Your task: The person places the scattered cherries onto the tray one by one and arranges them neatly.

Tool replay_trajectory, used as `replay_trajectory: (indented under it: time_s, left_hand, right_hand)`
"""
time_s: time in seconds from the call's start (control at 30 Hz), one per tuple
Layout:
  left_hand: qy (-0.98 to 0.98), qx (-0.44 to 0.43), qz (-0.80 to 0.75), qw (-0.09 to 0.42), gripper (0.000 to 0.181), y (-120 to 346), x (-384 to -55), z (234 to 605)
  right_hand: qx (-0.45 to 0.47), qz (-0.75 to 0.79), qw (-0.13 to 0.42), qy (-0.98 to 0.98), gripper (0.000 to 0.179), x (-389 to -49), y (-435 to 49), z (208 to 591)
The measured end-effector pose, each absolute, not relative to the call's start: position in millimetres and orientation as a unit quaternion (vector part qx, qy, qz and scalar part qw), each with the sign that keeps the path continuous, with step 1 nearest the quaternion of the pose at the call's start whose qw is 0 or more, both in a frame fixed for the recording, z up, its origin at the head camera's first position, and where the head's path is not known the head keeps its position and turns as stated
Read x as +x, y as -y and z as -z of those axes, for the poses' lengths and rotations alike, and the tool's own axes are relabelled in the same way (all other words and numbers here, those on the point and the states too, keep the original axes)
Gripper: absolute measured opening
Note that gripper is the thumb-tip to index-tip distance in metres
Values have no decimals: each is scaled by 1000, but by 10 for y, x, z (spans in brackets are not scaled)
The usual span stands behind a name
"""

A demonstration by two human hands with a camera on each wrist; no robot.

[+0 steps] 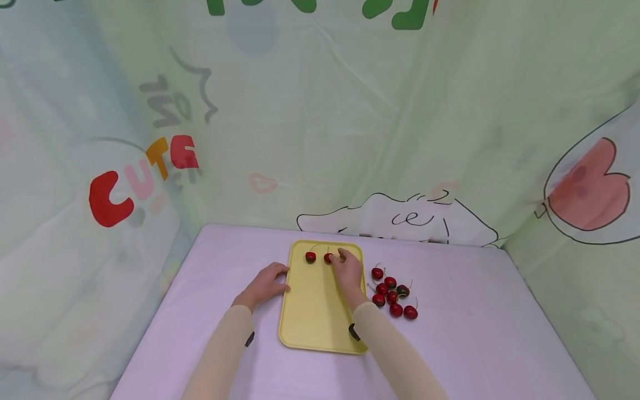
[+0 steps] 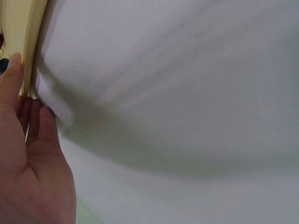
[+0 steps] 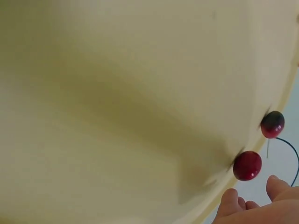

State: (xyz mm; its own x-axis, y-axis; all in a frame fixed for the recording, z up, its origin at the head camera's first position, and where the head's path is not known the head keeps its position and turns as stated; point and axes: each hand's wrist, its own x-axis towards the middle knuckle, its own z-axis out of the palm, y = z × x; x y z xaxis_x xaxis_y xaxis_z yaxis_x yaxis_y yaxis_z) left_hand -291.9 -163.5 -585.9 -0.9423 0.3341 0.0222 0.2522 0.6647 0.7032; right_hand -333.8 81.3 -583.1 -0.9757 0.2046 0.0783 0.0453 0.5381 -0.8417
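My left hand (image 1: 265, 283) rests against the left rim of a yellow tray (image 1: 315, 316); its thumb and fingertips touch the edge, spread a little apart. In the left wrist view, the left hand (image 2: 35, 158) has its thumb over the rim and fingertips on the outer side. Above the tray's far end, my right hand (image 1: 349, 275) has thumb and fingers apart beside a red cherry (image 1: 328, 258). A second cherry (image 1: 310, 257) lies to its left, its stem pointing away. The right wrist view shows the nearer cherry (image 3: 247, 165) just beyond the fingertips, not enclosed.
Several stemmed cherries (image 1: 392, 297) lie in a loose cluster right of the tray, near my right forearm. A pale purple cloth (image 1: 465, 333) covers the table. Printed curtains (image 1: 320, 122) hang behind and at both sides.
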Motion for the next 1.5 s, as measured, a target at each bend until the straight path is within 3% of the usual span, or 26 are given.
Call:
replay_trajectory:
  time_s: [0.3,0.5,0.7,1.33,1.5]
  left_hand:
    - [-911,149,-379,64,52,1639,-2943,5878]
    - [-912,137,-379,76,53,1631,-2937,5883]
    - [-914,135,-375,73,53,1629,-2937,5885]
    - [-912,144,-377,68,52,1644,-2920,5854]
    - [-913,148,-373,68,52,1649,-2924,5853]
  right_hand:
    - [-41,-531,85,842,43,-3371,-1163,5941]
    - [-37,-507,77,857,45,-2986,-1302,5530]
    - [-64,-504,62,859,46,-2778,-1480,5376]
    - [-168,-493,72,851,54,-2189,-2153,5371]
    - [-182,-489,50,852,57,-2024,-2349,5408]
